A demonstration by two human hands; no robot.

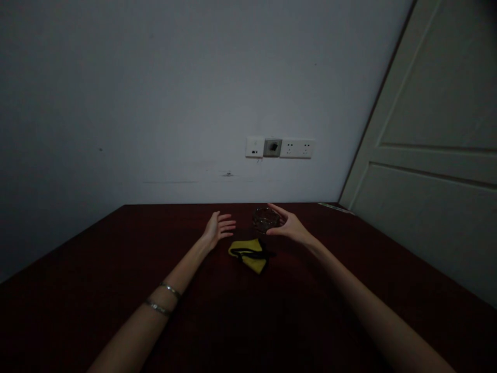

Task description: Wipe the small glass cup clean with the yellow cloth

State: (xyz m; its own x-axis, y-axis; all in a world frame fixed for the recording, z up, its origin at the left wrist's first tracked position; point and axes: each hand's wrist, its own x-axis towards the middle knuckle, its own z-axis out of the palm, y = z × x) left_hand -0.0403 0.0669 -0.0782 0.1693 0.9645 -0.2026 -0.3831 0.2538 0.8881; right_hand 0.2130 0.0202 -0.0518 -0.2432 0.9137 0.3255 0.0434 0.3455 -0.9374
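My right hand [289, 225] is wrapped round the right side of a dark, see-through glass bowl [265, 220], thumb at its near side and fingers at its far side. Whether the bowl touches the table I cannot tell. To the left, my left hand [218, 228] is held out with fingers apart and nothing in them, a short way from the bowl. A yellow cloth with black edging [250, 254] lies crumpled on the table, nearer to me than the bowl and between my two arms.
The dark red tabletop [194, 321] reaches back to a pale wall [174, 93]. Sockets and a switch [279, 148] sit on the wall above the table. A panelled door [435, 134] stands at the right, and a thin pale strip [336, 208] lies near the far right corner.
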